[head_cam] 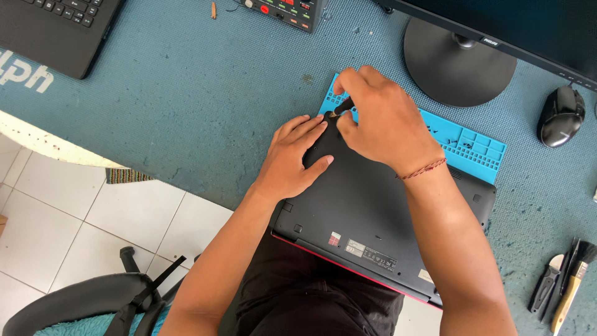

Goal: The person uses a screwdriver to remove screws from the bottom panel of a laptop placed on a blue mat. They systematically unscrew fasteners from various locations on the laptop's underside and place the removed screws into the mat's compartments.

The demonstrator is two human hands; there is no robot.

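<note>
A black laptop [367, 211] lies bottom-up on the blue-green mat, its near edge red and hanging over the table edge toward me. My left hand [292, 155] rests flat on its far left corner, fingers spread. My right hand [379, 118] pinches a small dark screwdriver [342, 106] with its tip down at that same corner, just beyond my left fingertips. A red cord bracelet circles my right wrist.
A bright blue sectioned work mat [472, 146] lies under the laptop's far edge. A monitor stand [457, 65] and black mouse [561, 115] sit at the back right. Brushes and hand tools [563, 286] lie at the right. Another black laptop [50, 31] is at the far left.
</note>
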